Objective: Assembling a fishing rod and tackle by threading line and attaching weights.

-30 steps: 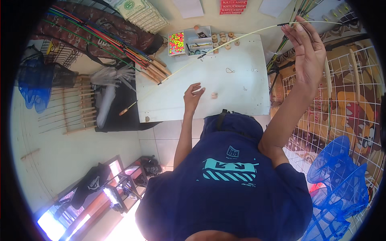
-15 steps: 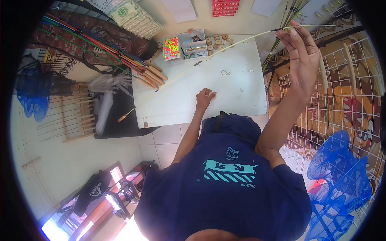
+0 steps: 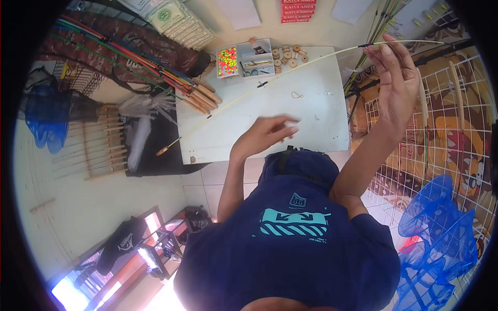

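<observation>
A thin pale-yellow fishing rod [image 3: 306,61] slants across the white table, with dark bands along it and a small wooden handle [image 3: 163,151] at its lower left end. Near the rod's upper right part, my right hand [image 3: 397,78] is raised, thumb and fingers closed on it beside a dark band. My left hand [image 3: 267,136] hovers over the table's near edge, slightly blurred, its fingers stretched and apart from the thumb; nothing shows between them. Beyond it, a small loop of tan cord [image 3: 296,95] lies on the table.
On the white table [image 3: 233,140] stand a divided tray [image 3: 239,72] of bright beads and small tools, wooden spools [image 3: 292,63] and several wooden-handled rods [image 3: 199,98]. A white wire grid [image 3: 386,166] and blue nets [image 3: 436,228] are at the right. Packets line the back wall.
My left hand has come nearer and its fingers have gone from a pinch to spread. My right hand keeps hold of the fishing rod. The whole view has shifted slightly.
</observation>
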A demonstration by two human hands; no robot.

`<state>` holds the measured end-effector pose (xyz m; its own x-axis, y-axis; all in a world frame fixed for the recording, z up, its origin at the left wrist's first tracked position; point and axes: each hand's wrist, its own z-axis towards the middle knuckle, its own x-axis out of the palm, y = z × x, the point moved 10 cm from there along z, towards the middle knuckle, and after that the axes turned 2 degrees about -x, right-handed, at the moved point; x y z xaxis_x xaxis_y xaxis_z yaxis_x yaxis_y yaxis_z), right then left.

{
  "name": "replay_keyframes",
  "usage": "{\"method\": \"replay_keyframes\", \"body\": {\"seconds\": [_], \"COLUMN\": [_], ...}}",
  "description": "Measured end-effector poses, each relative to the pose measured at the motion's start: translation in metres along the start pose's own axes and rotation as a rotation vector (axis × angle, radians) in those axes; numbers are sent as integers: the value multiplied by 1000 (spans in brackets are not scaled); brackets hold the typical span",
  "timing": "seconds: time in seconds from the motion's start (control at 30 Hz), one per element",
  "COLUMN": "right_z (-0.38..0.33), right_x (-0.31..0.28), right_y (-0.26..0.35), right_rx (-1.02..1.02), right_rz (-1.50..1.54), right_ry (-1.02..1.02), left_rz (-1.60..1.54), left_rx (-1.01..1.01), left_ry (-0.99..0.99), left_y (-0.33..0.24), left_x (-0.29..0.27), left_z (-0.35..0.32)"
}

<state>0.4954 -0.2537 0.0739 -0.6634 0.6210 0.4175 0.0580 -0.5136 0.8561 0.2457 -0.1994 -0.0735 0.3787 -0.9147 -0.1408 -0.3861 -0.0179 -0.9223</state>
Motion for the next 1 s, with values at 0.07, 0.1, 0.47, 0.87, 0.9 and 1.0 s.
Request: {"method": "replay_keyframes", "body": {"seconds": [0.07, 0.1, 0.47, 0.87, 0.9, 1.0], "right_z": [1, 3, -3, 29, 33, 41], "right_x": [4, 4, 14, -37, -40, -44], "right_y": [3, 3, 18, 52, 54, 59], "right_rx": [-4, 4, 4, -214, -230, -270], "right_rz": [-8, -11, -80, 147, 142, 195], "right_ry": [14, 28, 79, -180, -185, -197], "left_rz": [-175, -243, 439, 203, 202, 232], "left_rx": [342, 422, 956, 649, 663, 663], "left_ry": [-200, -303, -699, -555, -544, -555], "left_y": [-76, -101, -200, -185, -186, -180], "left_x": [-15, -22, -18, -26, -25, -26], "left_z": [-11, -16, 15, 29, 29, 30]}}
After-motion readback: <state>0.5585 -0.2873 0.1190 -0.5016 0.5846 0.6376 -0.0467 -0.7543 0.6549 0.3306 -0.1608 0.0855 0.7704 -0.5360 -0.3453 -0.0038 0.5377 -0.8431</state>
